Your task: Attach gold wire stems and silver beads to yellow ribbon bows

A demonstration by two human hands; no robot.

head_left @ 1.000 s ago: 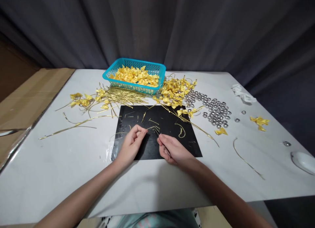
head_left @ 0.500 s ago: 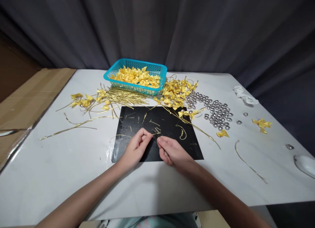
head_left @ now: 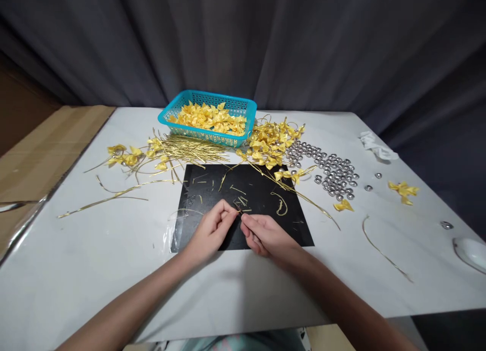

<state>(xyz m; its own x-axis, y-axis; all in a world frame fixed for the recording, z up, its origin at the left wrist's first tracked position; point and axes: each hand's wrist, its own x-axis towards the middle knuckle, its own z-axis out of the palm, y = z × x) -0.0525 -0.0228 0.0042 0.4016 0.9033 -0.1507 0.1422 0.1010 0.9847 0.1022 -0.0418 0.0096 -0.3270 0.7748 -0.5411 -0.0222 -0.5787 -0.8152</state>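
Observation:
Over the black mat (head_left: 261, 189), my left hand (head_left: 215, 225) is closed in a pinch, with a tiny bit of gold cord (head_left: 239, 213) at its fingertips. Close beside it, my right hand (head_left: 261, 232) is closed around a small dark tool (head_left: 238, 208) whose thin tip points up and left; the fingers hide most of it, so its kind is unclear. The fingertips of both hands nearly meet. Short cut pieces of gold cord (head_left: 239, 202) lie scattered just beyond them, and a curled strand (head_left: 281, 205) rests to the right.
A blue basket (head_left: 207, 134) of yellow ribbon bows stands at the back. Gold cords (head_left: 193, 149) lie in front, with yellow bows on cords (head_left: 271, 141) to its right. Silver beads (head_left: 334, 174), a loose bow (head_left: 403, 190) and a white object (head_left: 471, 255) are farther right.
My hands have come slightly closer together. Another short gold piece now lies on the mat just above the fingertips. The view has shifted a little.

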